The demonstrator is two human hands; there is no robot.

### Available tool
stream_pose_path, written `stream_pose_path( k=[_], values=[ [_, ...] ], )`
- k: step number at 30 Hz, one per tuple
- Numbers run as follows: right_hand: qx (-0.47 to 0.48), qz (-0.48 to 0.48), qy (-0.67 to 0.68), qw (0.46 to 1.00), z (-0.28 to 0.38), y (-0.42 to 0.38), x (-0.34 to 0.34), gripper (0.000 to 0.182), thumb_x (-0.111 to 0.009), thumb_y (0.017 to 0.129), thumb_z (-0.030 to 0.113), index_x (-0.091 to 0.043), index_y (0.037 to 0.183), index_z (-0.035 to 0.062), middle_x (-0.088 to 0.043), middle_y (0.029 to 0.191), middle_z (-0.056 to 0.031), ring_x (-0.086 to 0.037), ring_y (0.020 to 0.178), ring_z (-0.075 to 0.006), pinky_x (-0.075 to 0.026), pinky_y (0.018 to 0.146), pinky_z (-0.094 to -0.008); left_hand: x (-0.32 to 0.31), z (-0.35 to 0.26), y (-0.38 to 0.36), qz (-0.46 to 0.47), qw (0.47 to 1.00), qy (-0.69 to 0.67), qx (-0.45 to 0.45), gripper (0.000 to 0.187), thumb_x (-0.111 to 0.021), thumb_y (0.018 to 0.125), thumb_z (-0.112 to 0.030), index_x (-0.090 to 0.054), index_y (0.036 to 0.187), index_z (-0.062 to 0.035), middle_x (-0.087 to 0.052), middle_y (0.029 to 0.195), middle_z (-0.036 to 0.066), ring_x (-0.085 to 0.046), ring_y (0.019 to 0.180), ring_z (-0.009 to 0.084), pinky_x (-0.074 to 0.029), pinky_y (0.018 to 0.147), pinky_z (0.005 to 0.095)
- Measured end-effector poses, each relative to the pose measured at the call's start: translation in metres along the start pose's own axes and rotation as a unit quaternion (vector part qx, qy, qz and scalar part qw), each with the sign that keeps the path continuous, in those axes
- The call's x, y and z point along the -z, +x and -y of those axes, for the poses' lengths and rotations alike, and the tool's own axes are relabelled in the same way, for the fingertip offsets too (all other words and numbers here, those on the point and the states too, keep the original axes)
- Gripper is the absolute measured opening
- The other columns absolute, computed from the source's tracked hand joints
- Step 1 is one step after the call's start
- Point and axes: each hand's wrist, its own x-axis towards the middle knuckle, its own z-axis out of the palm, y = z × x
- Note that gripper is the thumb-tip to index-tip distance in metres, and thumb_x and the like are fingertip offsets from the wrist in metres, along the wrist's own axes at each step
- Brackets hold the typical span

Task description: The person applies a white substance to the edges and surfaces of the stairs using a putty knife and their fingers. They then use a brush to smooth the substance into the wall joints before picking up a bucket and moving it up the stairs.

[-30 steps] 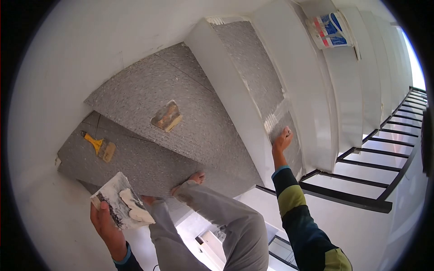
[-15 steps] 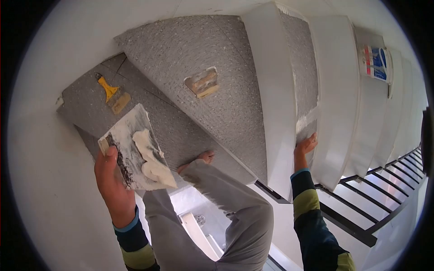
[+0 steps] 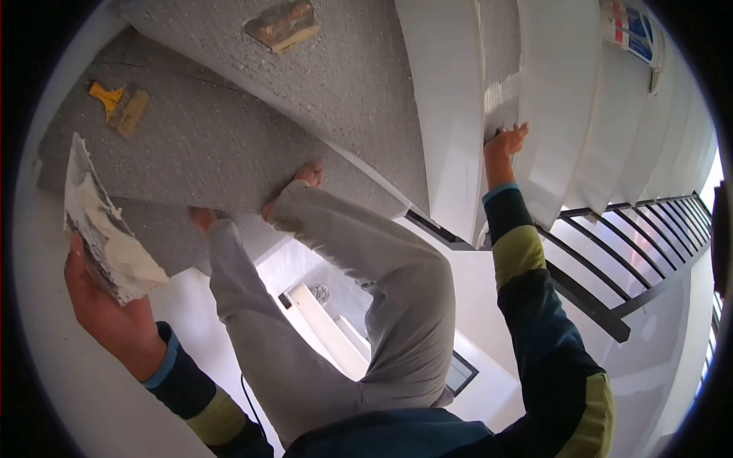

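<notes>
My left hand point(image 3: 114, 320) grips a broad flat putty blade point(image 3: 103, 229) by its edge. A thick, pale mound of putty point(image 3: 126, 248) lies across its face. My right hand point(image 3: 505, 143) is down at a narrow grey stair tread point(image 3: 502, 46), its fingers bent and partly hidden. It seems closed round something, but I cannot make out what. White putty streaks point(image 3: 502, 91) mark the tread just beyond those fingers. On a lower step lies a yellow-handled scraper point(image 3: 118, 107). Another putty-smeared blade point(image 3: 282, 27) rests on the speckled tread above.
White risers point(image 3: 561, 99) climb to the right, where a white, blue and red bucket point(image 3: 632, 34) stands. A black railing point(image 3: 611, 263) runs along the stairs' open side. My bare feet point(image 3: 309, 174) are on the grey steps, with a drop between my legs.
The view has tilted, so the steps and tools sit higher in it. My left hand has moved left and the loaded blade has turned more edge-on. My right hand stays at the tread.
</notes>
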Motion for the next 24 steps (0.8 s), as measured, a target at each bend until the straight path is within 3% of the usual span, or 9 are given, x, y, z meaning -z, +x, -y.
stream_pose_path(
  k=[2, 3, 5, 8, 11, 13, 17, 21, 24],
  values=[
    [-0.039, -0.011, 0.01, 0.999, 0.007, -0.003, -0.001, 0.064, -0.042, 0.085, 0.05, -0.044, 0.118, -0.0047, -0.052, 0.106, -0.0141, -0.051, 0.084, -0.0235, -0.043, 0.076, -0.0331, 0.001, 0.001, -0.003, 0.007, 1.0, 0.001, -0.015, 0.045, -0.061, 0.08, 0.0, -0.043, 0.121, 0.0015, -0.047, 0.118, 0.021, -0.054, 0.108, 0.028, -0.048, 0.09, 0.0351],
    [-0.04, -0.012, 0.007, 0.999, 0.007, 0.0, 0.003, 0.064, -0.042, 0.085, 0.05, -0.044, 0.118, -0.0047, -0.052, 0.106, -0.0141, -0.051, 0.084, -0.0235, -0.043, 0.076, -0.0331, 0.002, -0.001, -0.001, 0.016, 0.997, 0.063, -0.041, 0.045, -0.061, 0.08, 0.001, -0.042, 0.121, 0.0017, -0.047, 0.119, 0.021, -0.053, 0.108, 0.028, -0.048, 0.09, 0.0351],
    [-0.078, 0.038, 0.07, 0.994, 0.012, 0.007, 0.007, 0.057, -0.04, 0.086, 0.049, -0.046, 0.105, -0.0042, -0.047, 0.081, -0.009, -0.047, 0.065, -0.0176, -0.039, 0.058, -0.0254, 0.001, -0.002, -0.001, 0.026, 0.99, 0.123, -0.067, 0.045, -0.06, 0.08, 0.001, -0.042, 0.121, 0.0018, -0.047, 0.119, 0.02, -0.052, 0.109, 0.028, -0.048, 0.09, 0.0351],
    [-0.13, 0.063, 0.138, 0.98, 0.016, 0.01, 0.013, 0.049, -0.039, 0.087, 0.047, -0.046, 0.093, -0.0009, -0.036, 0.068, -0.0042, -0.038, 0.054, -0.0144, -0.031, 0.048, -0.0234, 0.0, -0.004, -0.003, 0.032, 0.999, -0.028, 0.033, 0.047, -0.061, 0.08, 0.001, -0.042, 0.122, 0.0014, -0.047, 0.12, 0.02, -0.051, 0.111, 0.0274, -0.047, 0.091, 0.0352],
    [-0.116, 0.081, 0.133, 0.981, 0.015, 0.01, 0.016, 0.047, -0.038, 0.087, 0.045, -0.046, 0.092, -0.0005, -0.038, 0.068, -0.0053, -0.04, 0.055, -0.0152, -0.033, 0.049, -0.0246, 0.005, -0.003, -0.002, 0.047, 0.998, 0.046, -0.006, 0.047, -0.06, 0.08, 0.002, -0.041, 0.123, 0.0008, -0.046, 0.121, 0.02, -0.05, 0.112, 0.0279, -0.047, 0.092, 0.0363],
    [-0.118, 0.084, 0.149, 0.978, 0.012, 0.012, 0.015, 0.046, -0.039, 0.087, 0.045, -0.046, 0.092, -0.0004, -0.038, 0.069, -0.0056, -0.04, 0.055, -0.0152, -0.033, 0.049, -0.0246, 0.011, 0.008, -0.004, 0.027, 0.992, -0.097, 0.076, 0.047, -0.06, 0.08, 0.003, -0.041, 0.123, 0.0004, -0.046, 0.122, 0.019, -0.05, 0.112, 0.0284, -0.046, 0.093, 0.037],
    [-0.107, 0.102, 0.155, 0.977, 0.011, 0.013, 0.02, 0.046, -0.04, 0.087, 0.044, -0.046, 0.093, -0.0009, -0.039, 0.07, -0.0062, -0.039, 0.055, -0.0151, -0.033, 0.049, -0.0252, 0.013, 0.002, -0.004, 0.029, 0.996, -0.065, 0.062, 0.043, -0.058, 0.083, -0.003, -0.041, 0.123, 0.0008, -0.046, 0.123, 0.019, -0.05, 0.112, 0.0283, -0.045, 0.093, 0.0363],
    [-0.061, 0.081, 0.16, 0.982, -0.002, 0.013, 0.016, 0.047, -0.041, 0.087, 0.043, -0.045, 0.096, -0.0026, -0.039, 0.069, -0.0048, -0.038, 0.053, -0.0141, -0.032, 0.045, -0.0241, 0.019, 0.0, -0.003, 0.096, 0.978, 0.166, -0.077, 0.041, -0.054, 0.088, -0.018, -0.043, 0.124, -0.0016, -0.048, 0.122, 0.018, -0.048, 0.114, 0.0288, -0.044, 0.094, 0.038],
    [-0.051, 0.102, 0.182, 0.977, -0.01, 0.021, 0.018, 0.045, -0.04, 0.089, 0.041, -0.045, 0.099, -0.0025, -0.04, 0.07, -0.0044, -0.038, 0.053, -0.0135, -0.031, 0.044, -0.022, 0.004, -0.004, -0.008, 0.037, 0.997, 0.057, -0.036, 0.043, -0.053, 0.089, -0.027, -0.045, 0.124, -0.0029, -0.051, 0.117, 0.016, -0.047, 0.114, 0.028, -0.043, 0.092, 0.0385]
  ],
)
